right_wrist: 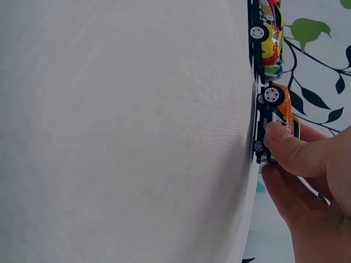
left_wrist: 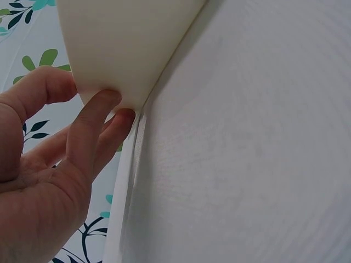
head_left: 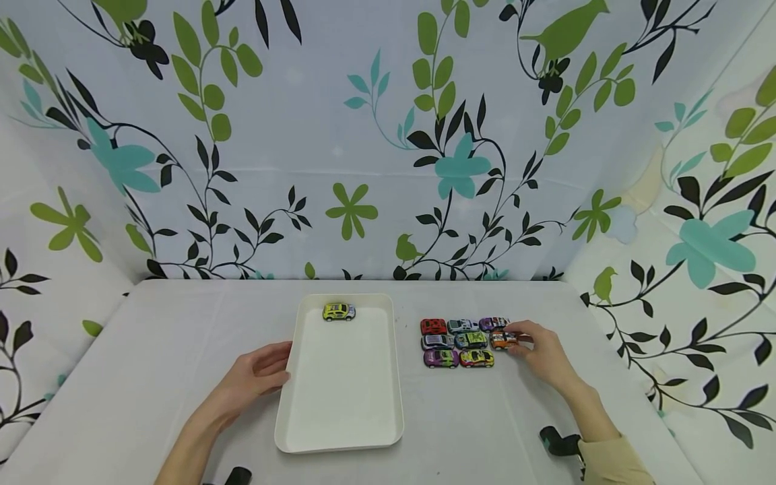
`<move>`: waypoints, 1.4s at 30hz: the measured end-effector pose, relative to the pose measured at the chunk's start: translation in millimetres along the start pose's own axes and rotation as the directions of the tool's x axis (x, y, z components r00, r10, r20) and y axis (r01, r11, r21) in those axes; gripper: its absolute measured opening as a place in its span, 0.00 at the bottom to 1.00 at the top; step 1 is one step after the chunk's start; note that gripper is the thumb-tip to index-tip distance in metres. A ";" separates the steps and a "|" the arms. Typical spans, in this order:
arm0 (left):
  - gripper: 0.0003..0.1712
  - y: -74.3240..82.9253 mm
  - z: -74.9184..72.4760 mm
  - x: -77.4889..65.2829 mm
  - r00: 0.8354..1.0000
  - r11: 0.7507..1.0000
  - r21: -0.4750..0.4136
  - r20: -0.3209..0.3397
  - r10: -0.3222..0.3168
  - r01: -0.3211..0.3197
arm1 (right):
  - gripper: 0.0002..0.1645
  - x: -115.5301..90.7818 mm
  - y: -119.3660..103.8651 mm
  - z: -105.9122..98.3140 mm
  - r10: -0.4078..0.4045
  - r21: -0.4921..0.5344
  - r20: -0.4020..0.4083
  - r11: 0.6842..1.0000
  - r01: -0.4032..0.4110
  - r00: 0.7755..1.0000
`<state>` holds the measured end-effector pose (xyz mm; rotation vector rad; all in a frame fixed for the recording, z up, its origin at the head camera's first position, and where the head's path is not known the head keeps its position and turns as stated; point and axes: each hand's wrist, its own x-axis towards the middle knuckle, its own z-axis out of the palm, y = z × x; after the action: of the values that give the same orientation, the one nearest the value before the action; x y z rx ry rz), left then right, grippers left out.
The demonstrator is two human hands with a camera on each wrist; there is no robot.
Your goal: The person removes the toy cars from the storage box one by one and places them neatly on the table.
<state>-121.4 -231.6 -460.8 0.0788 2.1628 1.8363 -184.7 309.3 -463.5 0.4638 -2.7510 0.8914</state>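
Observation:
In the head view my right hand [head_left: 539, 350] pinches an orange toy car [head_left: 503, 339] at the right end of the middle row of toy cars. The right wrist view shows the thumb [right_wrist: 299, 153] on the side of the orange car [right_wrist: 282, 112], its wheels close to the table. My left hand [head_left: 254, 374] touches the left side of a white rectangular tray [head_left: 339, 397]. Seen from the left wrist, its fingertips rest against the tray's outer wall [left_wrist: 126, 44]. A yellow toy car [head_left: 339, 312] stands inside the tray, near its far edge.
Beside the orange car several toy cars stand close together, among them a red car [head_left: 433, 327], a purple-and-green car [head_left: 440, 358] and a yellow-and-red car [head_left: 477, 358]. A white cloth covers the table [head_left: 461, 424]. Patterned fabric [head_left: 303, 135] hangs behind it.

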 end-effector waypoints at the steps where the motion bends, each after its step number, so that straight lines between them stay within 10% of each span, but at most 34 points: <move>1: 0.38 -0.4 -0.1 0.0 1.000 1.000 -0.001 0.001 0.002 -0.002 | 0.24 0.2 0.0 0.1 -0.001 0.001 -0.001 1.000 0.001 1.000; 42: 0.38 -1.6 0.2 0.4 1.000 1.000 -0.001 0.001 0.001 -0.001 | 0.19 2.8 -7.8 1.7 -0.044 -0.086 -0.080 0.996 0.037 0.996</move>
<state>-121.4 -231.6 -462.5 0.0804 2.1619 1.8370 -184.7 301.6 -459.9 0.4556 -2.6828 0.7640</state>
